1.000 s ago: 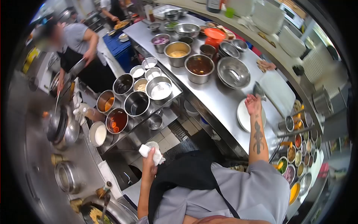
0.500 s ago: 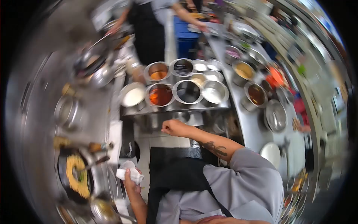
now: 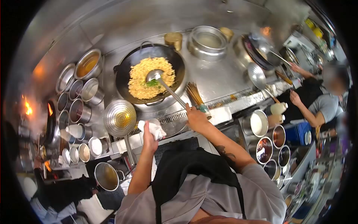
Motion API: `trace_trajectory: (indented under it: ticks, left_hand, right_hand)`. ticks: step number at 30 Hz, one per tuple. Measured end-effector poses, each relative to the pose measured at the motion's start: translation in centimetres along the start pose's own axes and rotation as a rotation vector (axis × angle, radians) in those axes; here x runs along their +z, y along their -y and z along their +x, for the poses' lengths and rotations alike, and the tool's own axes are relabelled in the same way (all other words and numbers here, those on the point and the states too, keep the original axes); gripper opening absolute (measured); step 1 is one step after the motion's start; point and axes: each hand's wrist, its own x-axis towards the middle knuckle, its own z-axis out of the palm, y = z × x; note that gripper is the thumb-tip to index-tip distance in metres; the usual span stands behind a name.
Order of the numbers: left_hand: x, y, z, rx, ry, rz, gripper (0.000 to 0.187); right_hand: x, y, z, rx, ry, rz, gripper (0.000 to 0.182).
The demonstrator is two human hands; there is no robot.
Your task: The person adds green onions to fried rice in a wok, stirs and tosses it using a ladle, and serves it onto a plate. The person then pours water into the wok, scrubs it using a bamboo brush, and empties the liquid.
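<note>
- The right hand [image 3: 196, 120] is closed around the handle end of a ladle [image 3: 172, 92], the fingers wrapped over it; the dark marking on that forearm is easy to see from here.
- The ladle slants far and left over the rim of a big black wok [image 3: 122, 84], its bowl resting on the yellow food [image 3: 140, 74] heaped inside.
- A little pile of chopped greens [image 3: 152, 84] sits on the food, right by the ladle's bowl.
- The left hand [image 3: 149, 140] pinches a bunched white cloth [image 3: 153, 129], thumb up against it, at the near side of the wok and well apart from the ladle.
- Just left of that cloth lies a round strainer [image 3: 118, 116] with a yellowish patch in its middle, its handle pointing near.
- A bundled stick brush [image 3: 194, 92] lies to the right of the wok, near the right hand.
- Farther off, a metal pot [image 3: 207, 40] stands upright on the steel surface [image 3: 227, 72], to the right of the wok.
- Metal bowls and pots crowd the left side, one wide bowl [image 3: 88, 64] holding something orange-brown.
- Over on the right, a co-worker [image 3: 324, 106] holds a long handle reaching to another pan.
</note>
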Motion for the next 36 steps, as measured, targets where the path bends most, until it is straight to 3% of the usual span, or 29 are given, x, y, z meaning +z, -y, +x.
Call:
trace_trajectory:
  ticks: [1, 3, 8, 11, 13, 15, 19, 20, 22, 25, 26, 29, 33, 36]
  left_hand:
    - [-0.2, -0.2, 0.8, -0.012, 0.003, -0.031, 0.057]
    - [-0.4, -0.9, 1.7, -0.041, 0.014, -0.084, 0.058]
    - [-0.3, -2.1, 4.3, 0.003, -0.032, -0.197, 0.056]
    - [0.2, -2.6, 6.9, -0.019, -0.012, -0.24, 0.055]
    - [1.0, -2.6, 9.0, -0.028, 0.047, -0.243, 0.056]
    - [2.7, -2.3, 11.1, -0.086, -0.017, -0.291, 0.056]
    - [4.6, -2.8, 11.7, -0.085, -0.053, -0.366, 0.05]
    - [4.3, -3.0, 11.6, -0.084, -0.044, -0.394, 0.05]
    - [3.7, -3.6, 10.8, -0.089, -0.026, -0.443, 0.05]
    - [2.6, -4.1, 10.9, -0.081, 0.147, -0.418, 0.041]
    - [2.9, -4.3, 10.8, -0.099, 0.136, -0.413, 0.029]
    - [2.6, -3.4, 12.9, -0.148, 0.036, -0.399, 0.016]
    - [2.1, -3.4, 13.6, -0.156, 0.03, -0.381, 0.011]
    - [2.3, -3.9, 13.8, -0.212, 0.02, -0.391, 0.011]
  right_hand:
    - [-0.3, 0.2, 1.0, 0.062, 0.068, -0.009, 0.043]
    - [-0.8, -1.2, 2.9, 0.02, 0.003, 0.167, 0.029]
    - [-6.7, -2.6, 1.0, -0.059, -0.078, 0.329, 0.026]
    - [-4.9, -6.4, 0.1, -0.195, -0.299, 0.223, 0.024]
    - [-4.4, -8.2, 0.5, -0.132, -0.182, 0.202, 0.022]
    - [-4.8, -9.0, 1.6, -0.047, -0.043, 0.205, 0.021]
    - [-3.8, -9.8, 4.7, -0.083, -0.159, 0.295, 0.02]
    - [-3.0, -10.1, 5.9, -0.106, -0.289, 0.313, 0.019]
    - [-4.8, -8.7, 8.1, -0.073, -0.255, 0.251, 0.019]
    - [-3.6, -8.5, 13.6, -0.097, -0.296, 0.211, 0.02]
    - [-3.1, -8.6, 15.5, -0.121, -0.326, 0.204, 0.02]
    - [-2.7, -2.4, 18.4, 0.191, -0.027, 0.658, 0.017]
    - [1.3, 0.7, 18.7, 0.086, 0.242, 0.93, 0.019]
    - [-1.1, -0.2, 13.6, -0.136, 0.278, 0.684, 0.015]
